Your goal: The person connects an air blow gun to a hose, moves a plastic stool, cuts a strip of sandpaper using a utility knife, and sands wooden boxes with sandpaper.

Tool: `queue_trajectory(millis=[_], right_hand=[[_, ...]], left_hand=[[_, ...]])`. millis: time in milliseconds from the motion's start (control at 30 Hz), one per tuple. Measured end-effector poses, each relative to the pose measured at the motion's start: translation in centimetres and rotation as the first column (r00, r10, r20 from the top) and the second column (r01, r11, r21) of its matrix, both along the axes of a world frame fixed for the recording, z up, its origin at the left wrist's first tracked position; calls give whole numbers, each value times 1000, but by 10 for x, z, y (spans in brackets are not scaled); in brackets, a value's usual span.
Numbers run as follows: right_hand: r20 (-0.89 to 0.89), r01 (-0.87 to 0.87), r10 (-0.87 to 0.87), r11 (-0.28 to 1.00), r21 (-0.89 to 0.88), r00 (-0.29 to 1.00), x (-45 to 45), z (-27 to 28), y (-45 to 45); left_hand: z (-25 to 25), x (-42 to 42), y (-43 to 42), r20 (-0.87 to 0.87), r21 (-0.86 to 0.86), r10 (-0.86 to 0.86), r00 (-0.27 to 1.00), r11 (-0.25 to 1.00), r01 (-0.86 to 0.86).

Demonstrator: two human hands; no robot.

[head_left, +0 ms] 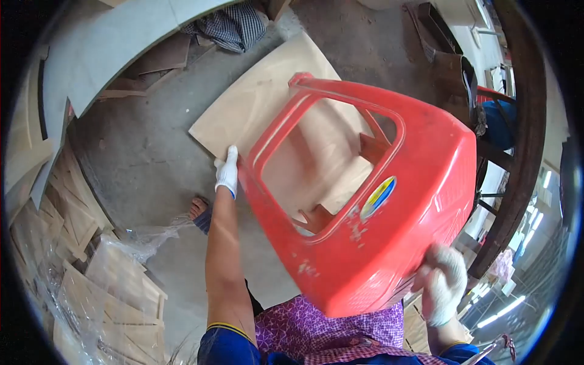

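A red plastic stool (426, 176) with a large cut-out in its side and a yellow-and-blue sticker is tilted over in front of me. My left hand (227, 173), in a white glove, is closed at the end of one stool leg, with its thumb pointing up. Right behind that hand lies the corner of a pale curved wooden panel (252, 103), also visible through the cut-out. My right hand (443, 285), gloved and slightly blurred, is curled against the seat end of the stool. Its fingertips are partly hidden.
Wooden pieces (131, 292) and clear plastic film (149, 243) lie at the lower left. A pale curved panel (115, 42) spans the upper left, near a checked cloth (234, 27). At the right stands a dark frame (517, 164). A sandalled foot (199, 210) shows on the floor.
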State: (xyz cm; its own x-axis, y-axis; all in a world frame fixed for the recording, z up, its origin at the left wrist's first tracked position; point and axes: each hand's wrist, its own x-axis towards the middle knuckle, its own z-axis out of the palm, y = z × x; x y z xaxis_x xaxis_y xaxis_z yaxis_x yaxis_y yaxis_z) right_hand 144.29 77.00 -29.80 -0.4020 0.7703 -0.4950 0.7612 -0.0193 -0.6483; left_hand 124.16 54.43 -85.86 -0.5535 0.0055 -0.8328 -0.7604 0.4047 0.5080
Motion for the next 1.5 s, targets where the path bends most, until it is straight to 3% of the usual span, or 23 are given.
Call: queue_trajectory(millis=[67, 100, 200, 333, 433, 533, 567, 667, 700, 767, 867, 933, 1000, 1067, 1100, 1133, 1167, 1200, 1267, 1333, 1400, 1467, 1500], right_hand=[[-122, 172, -179, 983, -65, 976, -11, 0, 9], [-147, 151, -154, 988, -30, 977, -5, -3, 14], [-162, 148, -150, 989, -24, 975, -9, -10, 15], [-136, 165, -165, 986, -14, 977, 3, -20, 11], [-112, 58, -49, 995, 79, 992, 14, -21, 10], [-136, 44, -23, 988, 150, 990, 14, -25, 12], [-154, 24, -10, 996, 87, 988, 22, -23, 19], [-198, 128, -122, 992, 19, 972, 9, -22, 17], [-195, 152, -161, 986, -61, 968, 9, -16, 17], [-185, 183, -212, 969, -165, 959, -1, -2, 16], [-148, 67, -110, 962, -266, 983, -8, 5, 18], [-3, 164, -171, 950, -267, 985, -20, 2, 23], [-37, 145, -165, 936, -322, 986, -14, 5, 27], [-38, -168, 168, 986, 0, 985, 3, -5, 28], [-2, -254, 256, 957, 139, 967, 3, 3, 28], [30, -254, 253, 967, 27, 967, 0, 21, 31], [55, -246, 251, 965, -87, 966, -3, 35, 35], [35, -317, 318, 947, -44, 947, 2, 46, 37], [-9, -416, 432, 874, 250, 902, 16, 75, 54], [-93, -400, 453, 852, 339, 887, 36, 108, 109], [-89, -353, 468, 765, 539, 879, 68, 126, 183], [-27, -332, 440, 716, 614, 898, 107, 127, 266], [-230, -79, 338, 697, 713, 913, 124, 123, 293]], left_hand=[[42, -1, 12, 95, 30, 14, 995, 999, -17], [48, 4, 15, 80, -125, -9, 997, 992, 19], [49, 26, 3, 169, -231, -18, 986, 971, 57], [15, 56, 1, 197, -178, 28, 980, 984, 7], [38, 52, 22, 186, -25, 64, 980, 998, -61], [-3, 59, 36, 166, -6, 36, 985, 999, -36], [-15, 66, 37, 165, 5, 30, 986, 999, -32], [-22, 76, 26, 258, 390, 148, 955, 888, -243], [-8, 79, 28, 248, 398, 133, 960, 889, -226], [53, 81, 33, 192, 181, 277, 942, 933, -311], [135, 73, 37, 209, 312, 358, 910, 857, -409], [194, 69, 33, 259, 419, 343, 903, 802, -425], [313, 46, 57, 359, 332, 448, 819, 759, -561], [358, 37, 55, 162, 206, 455, 876, 852, -481], [384, 37, 52, -45, 233, 335, 941, 920, -316], [416, 33, 60, -254, 226, 200, 946, 964, -143], [477, 33, 85, -462, 154, 10, 887, 986, 70], [503, 38, 103, -617, 64, -158, 771, 966, 249], [550, 57, 141, -782, -223, -472, 407, 822, 525], [584, 88, 202, -721, -389, -655, 225, 652, 651], [589, 126, 255, -515, -726, -840, -170, 323, 607], [574, 158, 300, -286, -764, -910, -299, 28, 645], [559, 176, 304, -192, -851, -928, -319, -5, 525]])
